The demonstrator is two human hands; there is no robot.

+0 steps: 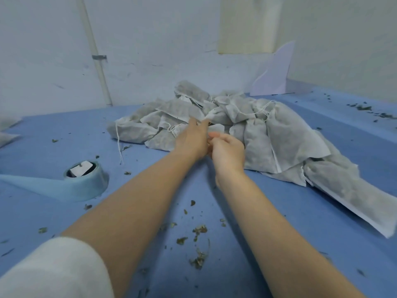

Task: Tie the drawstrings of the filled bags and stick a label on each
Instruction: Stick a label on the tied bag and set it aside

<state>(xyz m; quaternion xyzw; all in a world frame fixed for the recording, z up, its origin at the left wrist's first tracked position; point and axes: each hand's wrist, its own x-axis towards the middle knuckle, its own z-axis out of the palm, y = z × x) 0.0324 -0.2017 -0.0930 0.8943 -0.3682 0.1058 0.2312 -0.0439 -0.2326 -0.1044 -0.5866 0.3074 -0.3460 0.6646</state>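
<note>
A heap of several grey-white filled drawstring bags (242,117) lies on the blue table (257,222), white strings trailing from it. Both arms reach to the heap's near edge. My left hand (192,137) stretches forward with its fingertips touching the gathered mouth of a bag (211,114). My right hand (227,150) sits just right of it with fingers curled; what they pinch is hidden. A small white label (218,127) shows just past the two hands.
A roll of pale blue label backing (86,180) lies at the left, its tail running off the left edge. Dried herb crumbs (198,231) are scattered on the near table. More bags lie at the far left edge (8,134). A white wall stands behind.
</note>
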